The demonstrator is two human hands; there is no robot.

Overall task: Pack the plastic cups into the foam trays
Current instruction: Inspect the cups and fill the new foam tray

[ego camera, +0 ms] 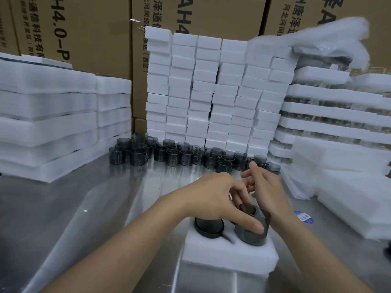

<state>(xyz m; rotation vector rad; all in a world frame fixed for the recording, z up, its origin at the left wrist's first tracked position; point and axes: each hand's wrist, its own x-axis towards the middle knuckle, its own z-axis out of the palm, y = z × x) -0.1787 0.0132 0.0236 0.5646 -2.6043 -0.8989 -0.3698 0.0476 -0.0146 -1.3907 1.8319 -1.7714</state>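
Cup (249,236), dark and see-through, sits tilted in the right pocket of the foam tray (228,256), gripped by the left hand (211,197) with its thumb on the near wall. A second cup (208,226) fills the left pocket. The right hand (264,187) hovers just behind, fingers loosely spread, holding nothing. More cups (186,155) crowd the table (84,208) before stacked foam blocks (211,92)

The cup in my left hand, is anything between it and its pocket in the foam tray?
Nothing visible blocks it. The cup, held by the left hand, sits partly in the right pocket of the foam tray. The second cup lies in the left pocket, apart from it. The pocket's bottom is hidden.
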